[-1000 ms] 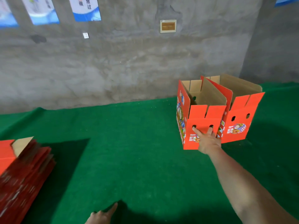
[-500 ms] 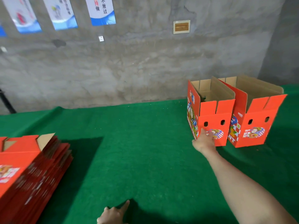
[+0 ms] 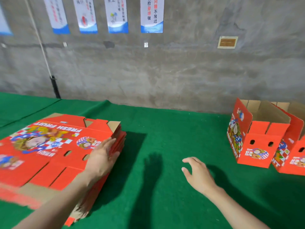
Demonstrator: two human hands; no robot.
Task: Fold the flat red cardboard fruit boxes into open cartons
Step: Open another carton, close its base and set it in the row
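1. Left grip (image 3: 102, 156) lies flat on the right edge of the top sheet of the stack (image 3: 49, 146), fingers straight and close together, closed round nothing
2. Right grip (image 3: 198, 174) hovers palm down over the green bench (image 3: 156, 133), fingers spread and loosely bent, holding nothing; its shadow falls on the cloth just to its left
3. Right grip is well apart from the stack, with green cloth between them
4. Stack: flat red boxes piled on the left of the bench, near edge blurred; the top sheet lies face up with a cartoon print, the words FRESH FRUIT, two oval holes just beside the left grip, and brown flaps at its far right corner
5. First carton (image 3: 257, 146) stands upright on the right of the bench near the wall (image 3: 165, 71), open top showing brown inside, two round holes in its front
6. Second carton (image 3: 290, 141) stands just beside it to the right, also open, partly cut off by the frame edge
7. Wall: grey concrete, with white-and-blue posters (image 3: 151, 15) in a row, a small plaque (image 3: 227, 42), and a pale cord (image 3: 41, 45) running down to a black pole (image 3: 55, 87) at the left
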